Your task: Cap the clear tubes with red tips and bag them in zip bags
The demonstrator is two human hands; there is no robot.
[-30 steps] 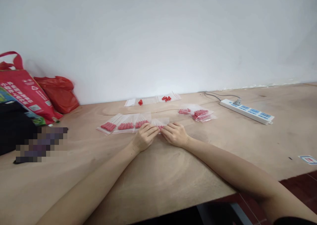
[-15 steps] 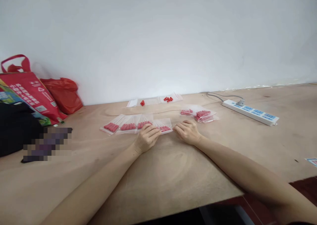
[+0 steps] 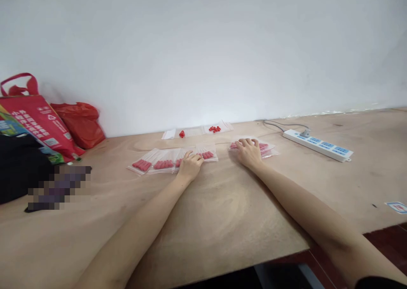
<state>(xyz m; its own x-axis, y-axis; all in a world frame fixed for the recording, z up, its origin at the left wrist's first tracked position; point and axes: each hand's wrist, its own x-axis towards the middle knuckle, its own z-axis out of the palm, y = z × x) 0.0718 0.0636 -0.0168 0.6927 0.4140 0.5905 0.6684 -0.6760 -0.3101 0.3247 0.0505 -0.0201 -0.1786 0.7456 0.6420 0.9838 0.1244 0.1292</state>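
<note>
On the wooden table, a row of clear zip bags (image 3: 165, 154) with red, stick-like pieces inside lies overlapped in a fan. My left hand (image 3: 190, 167) rests over the right part of this row, fingers apart and slightly bent, hiding part of one bag. The rightmost bag (image 3: 210, 148) lies flat beside those fingers. To the right, my right hand (image 3: 249, 153) reaches over a small pile of similar filled bags (image 3: 269, 149), its fingers spread on top. Its fingertips touch the pile, and the hand covers part of it.
Small red parts (image 3: 214, 129) lie on clear bags near the wall, with another red cluster (image 3: 182, 134) to their left. A white power strip (image 3: 318, 145) with a plugged-in cord lies right. Red bags (image 3: 79, 123) and a black cloth (image 3: 22, 166) occupy the left side.
My right hand has left the rightmost bag of the row and moved right and forward onto the pile. My left hand's fingers have loosened, and that bag now lies flat.
</note>
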